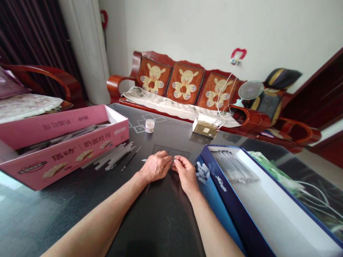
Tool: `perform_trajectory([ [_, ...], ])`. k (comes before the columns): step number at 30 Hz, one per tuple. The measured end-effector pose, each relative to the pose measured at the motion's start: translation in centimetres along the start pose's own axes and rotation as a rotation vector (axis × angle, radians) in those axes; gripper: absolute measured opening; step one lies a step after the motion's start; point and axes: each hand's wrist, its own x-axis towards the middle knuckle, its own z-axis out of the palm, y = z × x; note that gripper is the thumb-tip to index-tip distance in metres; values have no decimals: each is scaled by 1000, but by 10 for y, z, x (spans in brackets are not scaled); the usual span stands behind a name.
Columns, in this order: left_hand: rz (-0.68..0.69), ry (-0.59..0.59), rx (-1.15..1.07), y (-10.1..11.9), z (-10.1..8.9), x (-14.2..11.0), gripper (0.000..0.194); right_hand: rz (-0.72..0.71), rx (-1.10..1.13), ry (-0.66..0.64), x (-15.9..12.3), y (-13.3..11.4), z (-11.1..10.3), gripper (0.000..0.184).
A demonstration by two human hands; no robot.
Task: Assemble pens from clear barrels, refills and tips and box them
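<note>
My left hand (158,167) is closed, knuckles up, above the dark table. Fingertips of my right hand (184,173) pinch together just beside it, almost touching the left fingers. Between them shows a small dark bit, too small to name. A pale, thin tip (144,160) pokes out left of my left hand; whether it is held or lies on the table I cannot tell. Short whitish tube pieces (203,172) lie in a pile right of my right hand. Several thin dark rods with pale sleeves (115,156) lie on the table to the left.
A long pink box (102,144) with thin rods inside stands at left. At right, an open blue box (222,185) holds a row of sleeved rods (235,166). Farther back are a small white jar (149,126) and a tissue box (205,127). Behind stands a wooden sofa (118,84).
</note>
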Motion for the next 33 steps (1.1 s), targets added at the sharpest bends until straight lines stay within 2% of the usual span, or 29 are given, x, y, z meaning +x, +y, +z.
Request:
perform_trajectory([
  [6, -15, -4, -54, -1, 1, 1, 29, -61, -112, 29, 0, 1, 0, 30],
  [16, -16, -9, -56, -2, 2, 1, 29, -77, -134, 52, -1, -2, 2, 31],
  [27, -18, -28, 23, -7, 0, 1, 27, -12, -137, -5, 0, -2, 1, 38],
  [33, 57, -11, 21, -6, -2, 2, 28, 24, -160, -17, -2, -10, 3, 44],
])
